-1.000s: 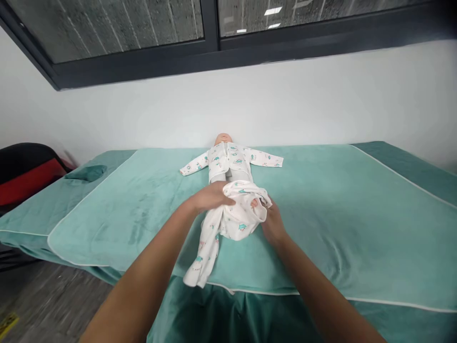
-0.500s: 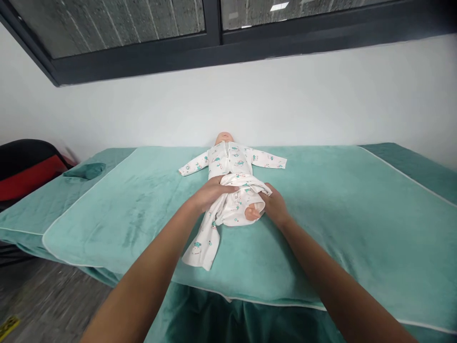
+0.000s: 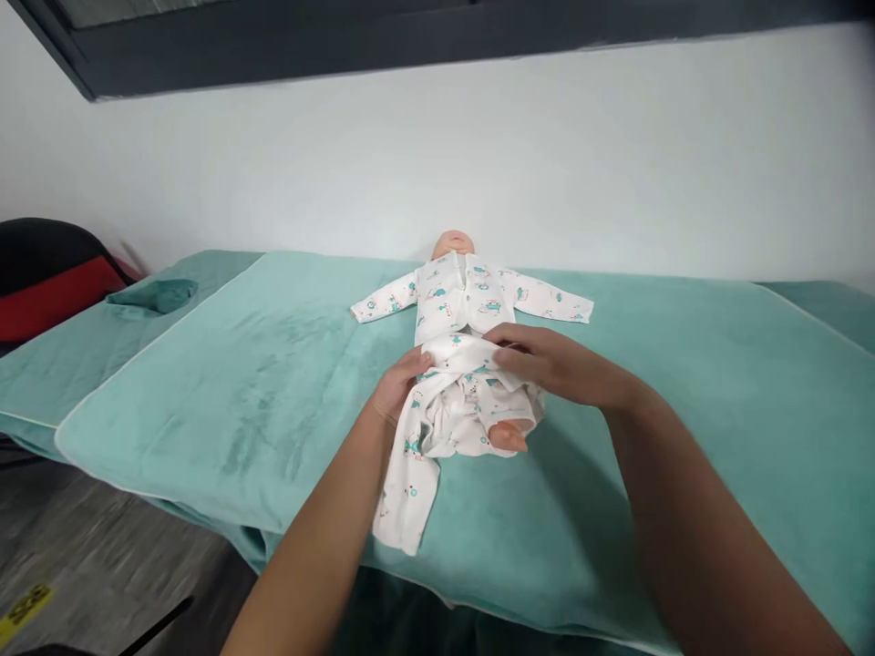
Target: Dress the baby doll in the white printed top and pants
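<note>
Lying bunched between left fingers (image 3: 418, 362) and right fingers (image 3: 520, 361) are patterned pants (image 3: 457, 412).

Soft, fairly even light from an unseen source brightens the wall (image 3: 328, 164), which darkens toward the upper right corner. A blurry-edged shadow (image 3: 581, 492) lies on the bed (image 3: 239, 364) below the right hand (image 3: 540, 360). The floor (image 3: 116, 528) looks dim and smeared, and wide-angle distortion stretches the arms (image 3: 318, 538) near the bottom edge.

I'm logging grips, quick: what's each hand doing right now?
Left hand: closed, holding one side of the pants near the waist.
Right hand: closed, holding the other side near the waist.
</note>
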### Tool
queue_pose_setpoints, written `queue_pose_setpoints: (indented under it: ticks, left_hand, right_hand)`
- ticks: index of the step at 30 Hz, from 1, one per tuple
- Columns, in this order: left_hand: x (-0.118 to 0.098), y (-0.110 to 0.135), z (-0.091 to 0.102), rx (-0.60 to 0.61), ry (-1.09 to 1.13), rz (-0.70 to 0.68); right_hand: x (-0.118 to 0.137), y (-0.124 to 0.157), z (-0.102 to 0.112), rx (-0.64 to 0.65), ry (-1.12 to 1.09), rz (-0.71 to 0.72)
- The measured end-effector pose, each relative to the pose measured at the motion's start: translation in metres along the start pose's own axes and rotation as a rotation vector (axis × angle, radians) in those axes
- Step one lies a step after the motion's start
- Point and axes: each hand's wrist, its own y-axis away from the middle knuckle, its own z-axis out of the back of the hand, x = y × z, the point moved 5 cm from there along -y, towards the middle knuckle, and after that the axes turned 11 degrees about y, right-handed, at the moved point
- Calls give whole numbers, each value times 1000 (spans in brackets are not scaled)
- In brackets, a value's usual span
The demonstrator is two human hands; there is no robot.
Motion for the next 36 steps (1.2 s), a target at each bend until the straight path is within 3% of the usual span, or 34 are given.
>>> queue_pose_setpoints:
  ticks: [2, 4, 8, 12, 18, 24, 32, 36]
  left_hand:
    - [0, 2, 0, 6, 3, 29]
    - [-3, 1, 2, 4, 13, 25]
    - [-7, -6, 10, 59, 15, -39]
    - [-4, -10, 10, 130, -57, 20]
    - [-1, -5, 4, 186, -112, 84]
    - [-4, -5, 10, 74, -48, -47]
    - [-29, -18, -5, 138, -104, -21]
    - [-28, -25, -1, 124, -62, -17]
  right_hand:
    - [16, -22, -11, 127, 52, -25]
    - [18, -36, -23, 155, 21, -50]
    - [-6, -38, -36, 45, -330, -85]
    - [-28, -31, -37, -56, -666, -140]
    - [-20, -35, -43, -92, -979, -116]
    - [-14, -32, -49, -49, -883, -120]
    - [-25, -34, -46, -88, -722, -147]
    - [-24, -32, -47, 153, -484, -61]
